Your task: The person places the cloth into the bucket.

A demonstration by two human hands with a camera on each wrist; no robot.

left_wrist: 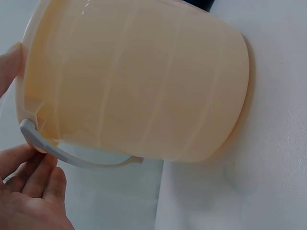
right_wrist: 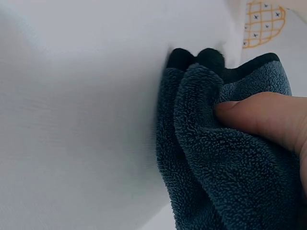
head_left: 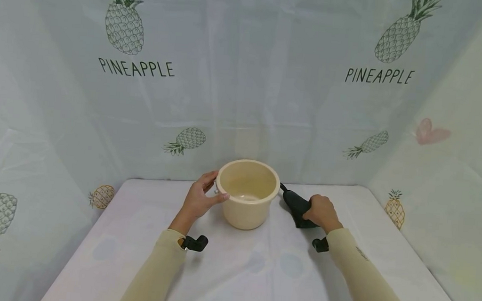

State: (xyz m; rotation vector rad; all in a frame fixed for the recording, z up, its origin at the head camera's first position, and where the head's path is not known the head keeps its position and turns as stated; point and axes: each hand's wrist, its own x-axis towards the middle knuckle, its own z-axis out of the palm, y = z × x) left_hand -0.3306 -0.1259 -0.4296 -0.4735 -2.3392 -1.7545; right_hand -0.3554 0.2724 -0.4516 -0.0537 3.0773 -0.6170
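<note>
A cream plastic bucket (head_left: 246,214) stands upright near the table's far edge, its inside partly visible from above. My left hand (head_left: 198,199) holds it at the left of its rim, thumb on the near side and fingers farther round. In the left wrist view those fingers (left_wrist: 41,179) lie beside the pivot of a thin grey handle (left_wrist: 72,155), which hangs along the bucket's wall. To the right of the bucket, my right hand (head_left: 322,211) grips a folded dark grey towel (right_wrist: 225,167). The thumb (right_wrist: 261,115) presses into its fluffy pile; the other fingers are hidden.
A pale cloth with faint spots covers the table (head_left: 256,274). Behind it and along both sides hang sheets (head_left: 255,76) printed with pineapples, the back one close to the bucket. Each wrist wears a small black camera mount (head_left: 194,243).
</note>
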